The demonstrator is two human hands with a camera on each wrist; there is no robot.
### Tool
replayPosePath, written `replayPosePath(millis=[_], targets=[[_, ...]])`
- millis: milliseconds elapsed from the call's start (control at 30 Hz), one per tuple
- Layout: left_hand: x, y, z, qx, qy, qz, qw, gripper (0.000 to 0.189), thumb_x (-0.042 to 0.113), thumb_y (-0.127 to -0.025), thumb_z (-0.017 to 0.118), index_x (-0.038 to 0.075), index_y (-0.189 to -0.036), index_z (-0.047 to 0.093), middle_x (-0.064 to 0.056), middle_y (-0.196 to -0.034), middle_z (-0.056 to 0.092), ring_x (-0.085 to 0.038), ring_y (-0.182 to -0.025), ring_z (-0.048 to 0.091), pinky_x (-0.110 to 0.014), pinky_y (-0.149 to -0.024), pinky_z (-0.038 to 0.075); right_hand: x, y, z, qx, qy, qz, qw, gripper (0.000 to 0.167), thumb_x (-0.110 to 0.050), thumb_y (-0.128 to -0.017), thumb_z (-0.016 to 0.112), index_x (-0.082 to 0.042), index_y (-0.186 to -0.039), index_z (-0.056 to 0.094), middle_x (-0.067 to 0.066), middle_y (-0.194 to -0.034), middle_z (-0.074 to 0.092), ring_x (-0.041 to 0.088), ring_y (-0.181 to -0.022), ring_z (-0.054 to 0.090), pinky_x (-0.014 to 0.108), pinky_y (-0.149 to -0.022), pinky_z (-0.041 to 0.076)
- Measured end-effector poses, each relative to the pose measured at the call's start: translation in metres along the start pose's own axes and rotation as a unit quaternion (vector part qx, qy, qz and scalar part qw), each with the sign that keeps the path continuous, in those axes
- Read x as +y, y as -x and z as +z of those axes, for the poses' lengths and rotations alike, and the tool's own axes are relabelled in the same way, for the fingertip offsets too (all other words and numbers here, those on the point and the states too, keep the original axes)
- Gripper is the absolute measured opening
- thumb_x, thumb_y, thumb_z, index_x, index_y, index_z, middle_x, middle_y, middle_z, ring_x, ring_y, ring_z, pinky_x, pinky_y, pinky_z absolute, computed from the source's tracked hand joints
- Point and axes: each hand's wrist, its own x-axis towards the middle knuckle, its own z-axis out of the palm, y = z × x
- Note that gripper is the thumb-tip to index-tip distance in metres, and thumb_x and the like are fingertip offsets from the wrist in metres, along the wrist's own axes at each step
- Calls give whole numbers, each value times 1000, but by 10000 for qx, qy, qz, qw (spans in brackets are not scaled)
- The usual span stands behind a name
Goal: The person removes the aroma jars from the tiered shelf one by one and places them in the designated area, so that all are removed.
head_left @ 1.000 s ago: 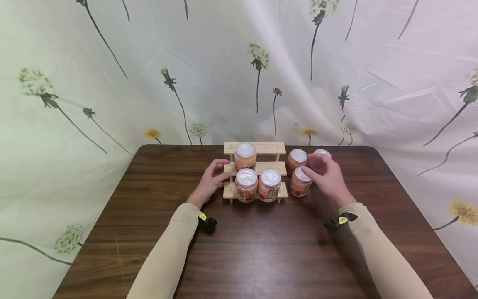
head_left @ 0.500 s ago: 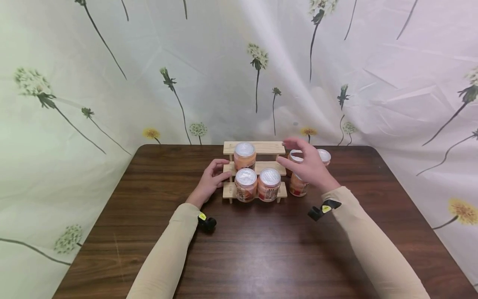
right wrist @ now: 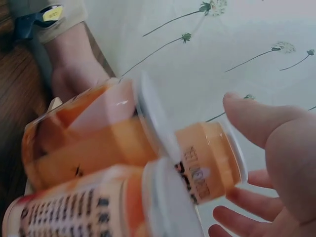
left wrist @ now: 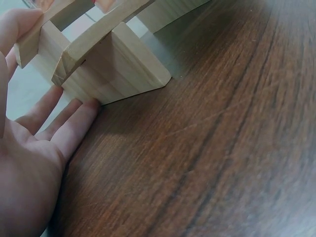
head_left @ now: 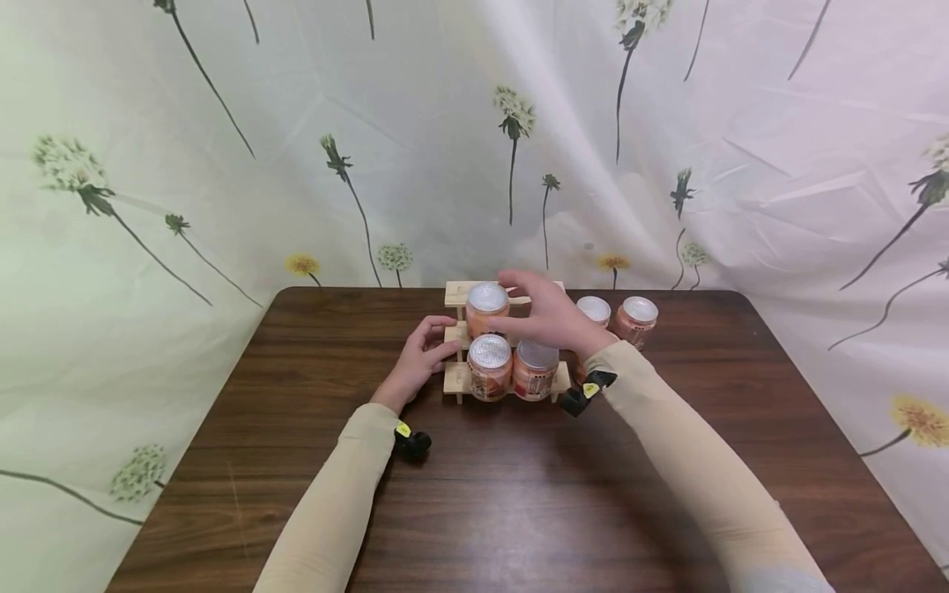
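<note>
A three-step wooden rack (head_left: 456,379) stands near the table's back edge. Two orange jars with silvery lids, the left front jar (head_left: 489,375) and the right front jar (head_left: 534,380), sit side by side on its lowest step. Behind them, on the middle step, is another orange jar (head_left: 487,307). My right hand (head_left: 551,315) reaches over the rack towards that jar; in the right wrist view the thumb is apart from it, with the other fingers spread near its lid. At the rack's left end, my left hand (left wrist: 32,168) touches the side panel (left wrist: 128,64) with extended fingers.
Right of the rack stand further jars on the brown wooden table (head_left: 489,511): a near jar (head_left: 596,311) and a far right jar (head_left: 638,319). One more is mostly hidden beneath my right forearm. A dandelion-print cloth (head_left: 445,165) hangs behind the table.
From the jars on the right, my right hand has moved left across the rack to the middle-step jar, carrying nothing. My left hand has stayed at the rack's left end.
</note>
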Motion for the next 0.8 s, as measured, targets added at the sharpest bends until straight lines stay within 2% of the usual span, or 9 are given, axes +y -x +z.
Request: replayPosePath(millis=[167, 333, 500, 800], targets=[[-1, -1, -1, -14, 8, 32, 10000, 40, 17, -105, 67, 12, -142, 52, -16, -139, 52, -18, -109, 63, -29, -80, 60, -6, -10, 5, -121, -191, 86, 9997, 80, -33, -92, 84, -2, -155, 45, 15, -149, 55, 33, -133, 57, 43, -101, 55], [-2, 0, -1, -43, 73, 8, 10000, 40, 18, -105, 68, 13, -142, 52, -15, -138, 52, -17, -110, 63, -30, -82, 61, -7, -15, 11, -178, 109, 160, 9997, 78, -32, -93, 82, -2, -154, 45, 14, -138, 61, 30, -126, 60, 44, -98, 55], [-2, -1, 0, -12, 56, -8, 10000, 40, 18, -105, 68, 14, -142, 53, -14, -138, 52, -18, -110, 63, -29, -81, 60, -6, -18, 15, -131, 226, 160, 9995, 70, -33, -95, 80, -2, -150, 50, 12, -128, 64, 26, -111, 65, 43, -92, 56], [-1, 0, -1, 12, -14, -30, 10000, 40, 19, -105, 68, 14, -141, 53, -15, -139, 52, -20, -112, 63, -32, -82, 61, -4, -19, 18, -34, -62, 436, 9990, 66, -35, -96, 79, -5, -148, 51, 11, -128, 64, 24, -107, 65, 42, -88, 56]])
